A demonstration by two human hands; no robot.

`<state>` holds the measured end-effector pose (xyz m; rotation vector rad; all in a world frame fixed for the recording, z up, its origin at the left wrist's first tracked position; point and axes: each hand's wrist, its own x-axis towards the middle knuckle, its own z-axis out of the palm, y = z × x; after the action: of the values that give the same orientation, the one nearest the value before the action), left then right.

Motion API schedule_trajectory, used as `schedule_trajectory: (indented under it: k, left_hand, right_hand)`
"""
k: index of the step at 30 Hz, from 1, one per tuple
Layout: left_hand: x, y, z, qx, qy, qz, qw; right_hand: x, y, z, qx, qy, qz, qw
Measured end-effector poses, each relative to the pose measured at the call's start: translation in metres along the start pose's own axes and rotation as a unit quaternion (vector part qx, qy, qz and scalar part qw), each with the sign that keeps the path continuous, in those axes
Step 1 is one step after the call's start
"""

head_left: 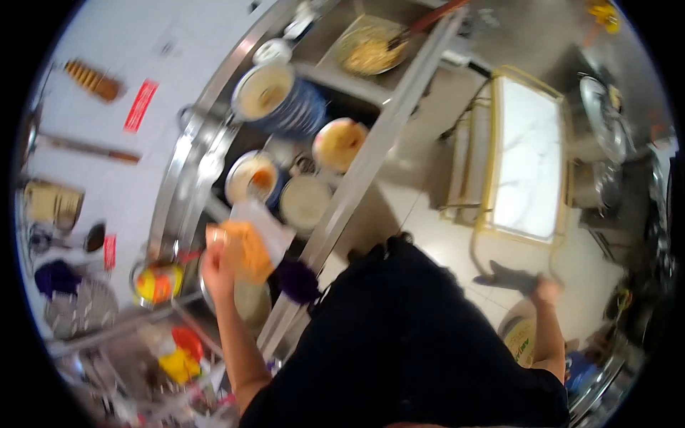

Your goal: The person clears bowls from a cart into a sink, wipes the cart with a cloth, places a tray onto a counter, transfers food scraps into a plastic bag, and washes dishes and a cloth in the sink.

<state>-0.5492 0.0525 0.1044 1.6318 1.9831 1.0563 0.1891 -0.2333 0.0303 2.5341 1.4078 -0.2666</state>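
My left hand [217, 267] is closed on an orange cloth [248, 250] over the steel sink. A white sheet-like piece [265, 225] lies against the cloth, though blur hides whether it is paper or fabric. Just beside them is a purple scrubber [298, 280] at the sink's front edge, and a pale round container [251, 303] shows below. On the other side of my body, my right hand [546, 292] grips a limp dark grey cloth-like piece [508, 278]. It hangs out to the left, above the floor; its exact kind is unclear.
Ahead in the sink stand a tall blue-patterned pot [303, 107], several food-smeared bowls and a basin of yellowish food [369, 53]. A gold-framed trolley [526, 157] with a marble-look top stands at right. Utensils hang on the left wall; a tub [522, 339] sits near my right arm.
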Motion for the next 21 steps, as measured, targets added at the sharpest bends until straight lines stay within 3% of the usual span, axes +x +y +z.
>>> schedule_trajectory:
  k: [1,2,3,5,8,12,17,21]
  left_hand:
    - [-0.007,0.0,0.009,-0.065,-0.016,-0.027,0.997]
    - [-0.008,0.009,0.01,-0.081,-0.039,-0.083,0.992]
    - [-0.013,-0.013,0.009,0.029,-0.055,-0.14,0.988]
    - [-0.027,-0.044,0.023,0.056,-0.027,-0.113,0.992]
    - [-0.038,-0.029,0.034,-0.023,-0.034,-0.268,0.962]
    - [-0.04,-0.106,0.049,-0.004,-0.068,-0.147,0.987]
    - [-0.044,-0.088,0.055,-0.032,-0.016,-0.152,0.988]
    - [-0.035,-0.074,0.047,0.017,-0.018,-0.161,0.987]
  right_hand:
    - [0.003,0.006,0.016,-0.002,-0.01,0.015,1.0]
    - [0.007,-0.01,0.0,-0.057,-0.147,0.009,0.988]
    - [0.01,-0.031,-0.004,-0.053,-0.173,0.046,0.982]
    - [0.017,-0.066,-0.029,-0.024,-0.193,0.062,0.979]
    - [0.022,-0.095,-0.047,-0.007,-0.176,0.091,0.98]
    - [0.051,-0.106,-0.059,-0.001,-0.16,0.103,0.982]
    - [0.094,-0.111,-0.086,-0.005,-0.162,0.1,0.982]
    - [0.143,-0.103,-0.083,0.025,-0.101,0.084,0.991]
